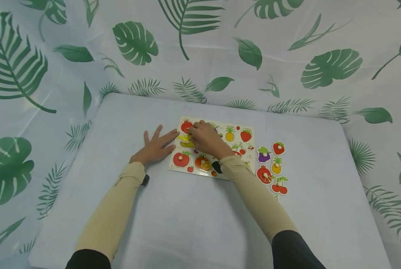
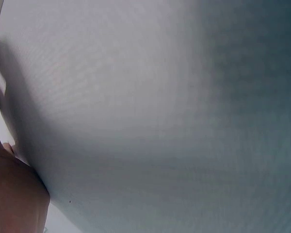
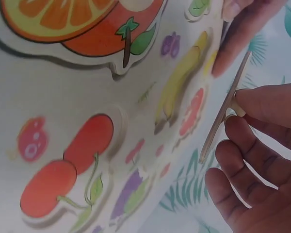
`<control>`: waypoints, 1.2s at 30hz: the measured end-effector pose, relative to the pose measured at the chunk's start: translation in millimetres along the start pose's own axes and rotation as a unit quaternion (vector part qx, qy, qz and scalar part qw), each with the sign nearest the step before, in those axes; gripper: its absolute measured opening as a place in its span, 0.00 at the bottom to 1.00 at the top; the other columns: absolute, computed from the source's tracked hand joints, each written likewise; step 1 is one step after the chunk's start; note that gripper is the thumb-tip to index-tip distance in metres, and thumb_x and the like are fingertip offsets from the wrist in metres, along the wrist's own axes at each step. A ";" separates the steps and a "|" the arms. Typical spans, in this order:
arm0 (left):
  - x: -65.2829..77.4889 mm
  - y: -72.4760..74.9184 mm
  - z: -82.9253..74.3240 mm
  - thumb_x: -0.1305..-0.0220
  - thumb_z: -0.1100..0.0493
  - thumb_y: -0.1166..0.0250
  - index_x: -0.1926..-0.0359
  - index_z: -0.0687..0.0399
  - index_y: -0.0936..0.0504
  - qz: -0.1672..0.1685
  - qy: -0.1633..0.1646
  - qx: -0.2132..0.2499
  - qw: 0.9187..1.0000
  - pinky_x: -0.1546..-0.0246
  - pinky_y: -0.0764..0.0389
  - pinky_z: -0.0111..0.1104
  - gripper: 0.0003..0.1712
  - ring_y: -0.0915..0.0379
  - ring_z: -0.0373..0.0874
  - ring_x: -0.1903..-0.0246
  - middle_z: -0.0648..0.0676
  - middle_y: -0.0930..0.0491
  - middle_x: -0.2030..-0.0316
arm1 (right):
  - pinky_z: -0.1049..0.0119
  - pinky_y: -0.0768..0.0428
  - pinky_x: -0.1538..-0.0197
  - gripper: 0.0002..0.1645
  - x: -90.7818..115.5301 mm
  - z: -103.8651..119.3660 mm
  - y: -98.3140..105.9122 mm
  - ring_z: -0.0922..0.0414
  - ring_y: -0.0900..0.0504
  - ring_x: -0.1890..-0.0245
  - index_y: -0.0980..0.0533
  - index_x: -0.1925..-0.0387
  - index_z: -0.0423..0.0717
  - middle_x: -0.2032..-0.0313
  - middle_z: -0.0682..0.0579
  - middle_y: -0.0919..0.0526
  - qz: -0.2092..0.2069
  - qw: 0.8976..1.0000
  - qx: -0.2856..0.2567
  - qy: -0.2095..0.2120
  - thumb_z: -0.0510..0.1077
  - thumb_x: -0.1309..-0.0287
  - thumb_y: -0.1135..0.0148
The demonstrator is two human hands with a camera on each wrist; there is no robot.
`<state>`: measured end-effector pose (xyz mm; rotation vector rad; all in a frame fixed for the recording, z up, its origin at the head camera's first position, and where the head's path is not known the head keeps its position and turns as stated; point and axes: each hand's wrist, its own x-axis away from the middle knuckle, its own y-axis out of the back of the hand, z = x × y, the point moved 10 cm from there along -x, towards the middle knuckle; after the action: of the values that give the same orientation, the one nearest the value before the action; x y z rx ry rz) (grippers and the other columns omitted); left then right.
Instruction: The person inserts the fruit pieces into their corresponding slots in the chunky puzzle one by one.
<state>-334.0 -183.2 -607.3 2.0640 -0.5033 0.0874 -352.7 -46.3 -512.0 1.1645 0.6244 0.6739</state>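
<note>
My left hand lies flat with fingers spread, its fingertips on the left edge of a wooden fruit puzzle board. Over the board's upper left, my right hand pinches a thin wooden puzzle piece by its knob. The piece is seen edge-on in the right wrist view, so its picture is hidden; it is tilted above the board near the printed banana. An apple piece and an orange piece lie on the board's lower row. Mostly white cloth fills the left wrist view.
Loose pieces lie right of the board: strawberry, grapes, pineapple, pomegranate and cherries. Another is partly behind my right sleeve. A leaf-print curtain surrounds the white table.
</note>
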 end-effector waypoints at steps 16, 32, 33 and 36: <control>0.4 1.2 0.0 0.17 0.40 0.47 0.13 0.33 0.45 -0.007 -0.005 0.009 1.000 0.29 0.88 0.65 0.38 0.84 0.54 0.17 0.41 0.51 0.15 | 0.55 0.20 0.41 0.09 -7.0 -5.7 -32.6 0.46 0.19 0.53 0.15 0.51 0.38 0.55 0.44 0.14 0.054 0.998 -0.021 -0.018 0.37 0.27 0.36; -1.7 0.3 1.6 0.17 0.40 0.47 0.13 0.33 0.45 -0.005 0.003 0.003 1.000 0.29 0.89 0.64 0.37 0.85 0.54 0.17 0.41 0.52 0.15 | 0.55 0.20 0.43 0.09 -2.8 -8.9 -32.3 0.46 0.19 0.54 0.15 0.52 0.37 0.54 0.44 0.13 0.049 0.998 -0.018 -0.029 0.37 0.28 0.35; -1.5 0.3 1.3 0.17 0.40 0.48 0.14 0.33 0.45 -0.005 0.004 0.003 1.000 0.29 0.89 0.64 0.37 0.85 0.54 0.17 0.41 0.52 0.15 | 0.55 0.20 0.43 0.09 -2.7 -8.9 -32.9 0.46 0.19 0.54 0.15 0.52 0.37 0.54 0.43 0.13 0.051 0.998 -0.018 -0.030 0.37 0.28 0.35; -1.1 1.4 0.6 0.17 0.40 0.47 0.14 0.33 0.45 -0.006 0.005 0.004 1.000 0.29 0.88 0.64 0.37 0.85 0.54 0.17 0.41 0.52 0.15 | 0.56 0.20 0.44 0.09 -3.1 -9.5 -34.9 0.46 0.19 0.54 0.15 0.51 0.37 0.54 0.44 0.13 0.059 0.998 -0.015 -0.034 0.38 0.27 0.35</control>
<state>-335.6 -184.0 -606.8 2.0725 -0.4850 0.0917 -356.5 -51.6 -547.7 1.1976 0.4892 0.7392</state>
